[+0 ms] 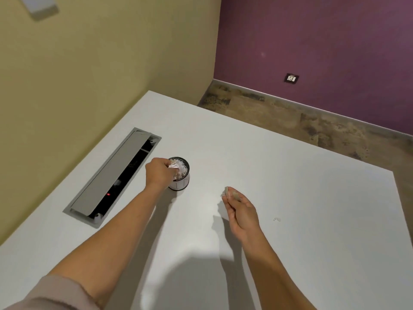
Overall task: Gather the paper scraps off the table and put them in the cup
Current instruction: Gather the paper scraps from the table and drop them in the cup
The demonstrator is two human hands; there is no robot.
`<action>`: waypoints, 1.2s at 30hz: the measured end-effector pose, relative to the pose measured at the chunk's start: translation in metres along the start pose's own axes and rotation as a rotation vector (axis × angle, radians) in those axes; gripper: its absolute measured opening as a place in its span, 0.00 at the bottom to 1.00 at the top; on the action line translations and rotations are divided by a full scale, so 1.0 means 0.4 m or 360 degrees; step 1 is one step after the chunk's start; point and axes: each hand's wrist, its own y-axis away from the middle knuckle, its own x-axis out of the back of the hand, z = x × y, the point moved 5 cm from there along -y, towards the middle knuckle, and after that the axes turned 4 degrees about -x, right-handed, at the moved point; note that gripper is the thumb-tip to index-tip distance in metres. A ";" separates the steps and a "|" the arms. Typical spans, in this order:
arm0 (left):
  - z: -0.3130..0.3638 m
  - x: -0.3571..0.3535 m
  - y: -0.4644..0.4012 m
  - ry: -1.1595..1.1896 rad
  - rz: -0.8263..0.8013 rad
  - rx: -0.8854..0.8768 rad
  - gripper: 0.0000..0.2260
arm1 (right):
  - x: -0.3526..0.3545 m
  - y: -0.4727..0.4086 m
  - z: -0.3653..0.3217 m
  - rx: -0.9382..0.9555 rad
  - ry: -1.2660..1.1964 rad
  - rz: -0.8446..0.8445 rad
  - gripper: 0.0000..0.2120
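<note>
**Meanwhile, both hands carry scraps, one at the cup's mouth**

Over on the left side of the white table [290, 198], the left hand [159, 173] is at the rim of the cup [182, 183], knuckles up and fingers curled downward. Between those curled fingertips sits a crumpled white paper scrap [173, 166], pinched right over the cup's opening. The scrap touches or nearly touches the heap of paper scraps in the cup [182, 170], which fill it to the brim; where the held piece ends and the heap begins cannot be told apart cleanly. The cup is small and round, with a dark rim and a pale wall marked with thin lines, and it stands upright on the tabletop.

The right hand [242, 211] hovers above the table, well apart from the cup and nearer the person. Its fingers lie close together and point toward the cup, with the thumb closed against them. A small pale scrap [225, 191] pokes out past the fingertips, pinched between thumb and fingers; the blur hides its exact shape.

One tiny fleck of paper [277, 219] lies on the table to the right of the right hand, apart from it.

Left of the cup, a grey cable hatch [107, 175] is sunk into the tabletop, its lid raised, a red light showing in the dark gap. A pale sleeve [55, 294] covers the left upper arm.
</note>
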 end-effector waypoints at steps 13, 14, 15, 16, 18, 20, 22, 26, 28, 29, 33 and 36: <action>0.013 -0.009 -0.052 -0.0274 -0.0070 -0.0227 0.16 | -0.056 -0.054 0.011 0.0015 0.0172 -0.0075 0.09; 0.012 -0.001 -0.045 -0.0246 -0.0047 -0.0279 0.15 | -0.062 -0.057 0.015 0.0015 0.0172 -0.0078 0.09; 0.008 0.006 -0.037 -0.0180 -0.0012 -0.0328 0.15 | -0.067 -0.060 0.019 0.0015 0.0179 -0.0079 0.09; 0.001 0.013 -0.024 -0.0087 0.0040 -0.0375 0.15 | -0.074 -0.064 0.023 0.0015 0.0195 -0.0080 0.08; -0.030 0.020 0.017 0.0084 0.0219 -0.0504 0.13 | -0.088 -0.070 0.032 0.0024 0.0251 -0.0084 0.07; -0.086 0.004 0.074 0.0169 0.0367 -0.0601 0.09 | -0.102 -0.076 0.039 0.0040 0.0321 -0.0085 0.07; -0.154 -0.030 0.129 0.0172 0.0402 -0.0623 0.07 | -0.120 -0.086 0.047 0.0051 0.0379 -0.0089 0.07; -0.272 -0.121 0.180 -0.0162 0.0295 -0.0726 0.10 | -0.171 -0.107 0.059 0.0073 0.0500 -0.0125 0.06; -0.316 -0.169 0.185 -0.0319 0.0114 -0.0722 0.15 | -0.206 -0.117 0.063 0.0104 0.0579 -0.0160 0.06; -0.333 -0.189 0.188 -0.0363 0.0039 -0.0724 0.17 | -0.225 -0.120 0.064 0.0133 0.0626 -0.0180 0.06; -0.367 -0.243 0.191 -0.0659 -0.0121 -0.0901 0.23 | -0.293 -0.134 0.063 0.0271 0.0797 -0.0249 0.07; -0.381 -0.258 0.182 -0.0886 -0.0207 -0.0941 0.24 | -0.329 -0.146 0.057 0.0378 0.0974 -0.0248 0.07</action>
